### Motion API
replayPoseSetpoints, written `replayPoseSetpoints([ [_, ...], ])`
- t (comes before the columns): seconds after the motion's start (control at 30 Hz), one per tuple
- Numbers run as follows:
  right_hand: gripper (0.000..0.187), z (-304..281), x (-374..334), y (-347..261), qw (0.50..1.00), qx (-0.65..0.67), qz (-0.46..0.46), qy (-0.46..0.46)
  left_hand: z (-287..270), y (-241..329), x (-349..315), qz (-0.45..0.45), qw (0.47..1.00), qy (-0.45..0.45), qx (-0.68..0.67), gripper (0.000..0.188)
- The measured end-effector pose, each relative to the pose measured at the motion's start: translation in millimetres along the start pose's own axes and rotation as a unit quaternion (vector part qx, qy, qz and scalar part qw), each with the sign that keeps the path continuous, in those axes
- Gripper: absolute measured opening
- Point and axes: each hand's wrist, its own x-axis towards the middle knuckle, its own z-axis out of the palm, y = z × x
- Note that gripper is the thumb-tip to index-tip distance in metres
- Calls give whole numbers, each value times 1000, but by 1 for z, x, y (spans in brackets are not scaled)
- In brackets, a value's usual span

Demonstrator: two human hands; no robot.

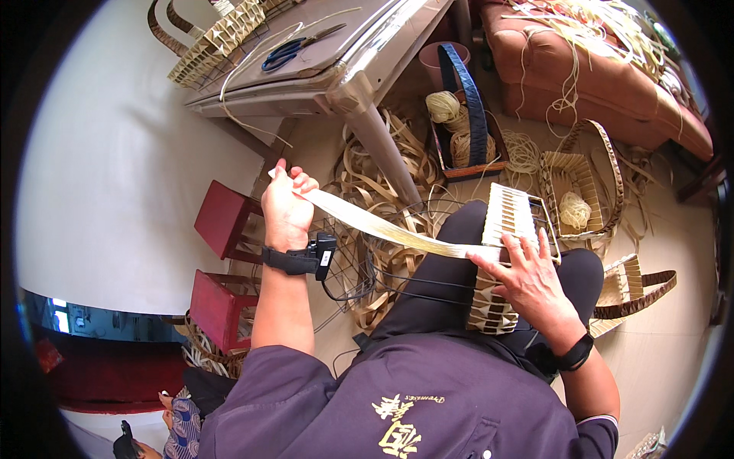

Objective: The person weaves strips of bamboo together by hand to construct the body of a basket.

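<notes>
A long, pale, flat weaving strip (382,229) is stretched between my hands. My left hand (289,200), raised at the left, is closed around one end, and a short tail sticks out past the fingers. From there the strip runs to a partly woven basket (511,214) on my lap, made of cream strips over a thin wire frame. My right hand (529,281) lies on the basket with its fingers spread, the thumb side touching the strip where it meets the weave. What is under the right palm is hidden.
Blue-handled scissors (283,55) lie on the table (329,27). A blue-handled basket (475,107) holds cord balls. A cream basket (554,172) stands to the right. Loose strips (390,153) cover floor beneath the table. Red stools (222,218) stand left; a person (183,417) is partly visible lower left.
</notes>
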Motion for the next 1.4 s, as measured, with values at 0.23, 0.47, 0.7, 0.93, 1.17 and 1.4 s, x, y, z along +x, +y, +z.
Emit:
replayPoseSetpoints([
  [0.23, 90, 9, -1, -2, 1000, 0, 6, 15, 47, -34, -31, 149, 973, -118, 132, 34],
  [0.47, 94, 14, 0, -4, 999, 27, 21, 14, 98, -85, -79, 279, 639, -392, 601, 40],
  [0.7, 76, -4, -5, 15, 988, 154, 9, 24, 116, -172, -70, 140, 584, -536, 593, 21],
  [0.93, 58, -7, -15, 34, 914, 384, 64, 114, 142, -196, -57, -87, 429, -621, 650, 30],
  [1.17, 53, -6, -10, 37, 905, 404, 68, 113, 147, -224, -42, -56, 298, -661, 687, 30],
  [1.4, 51, -2, -16, 40, 899, 411, 88, 121, 165, -239, -55, 11, 140, -696, 704, 29],
])
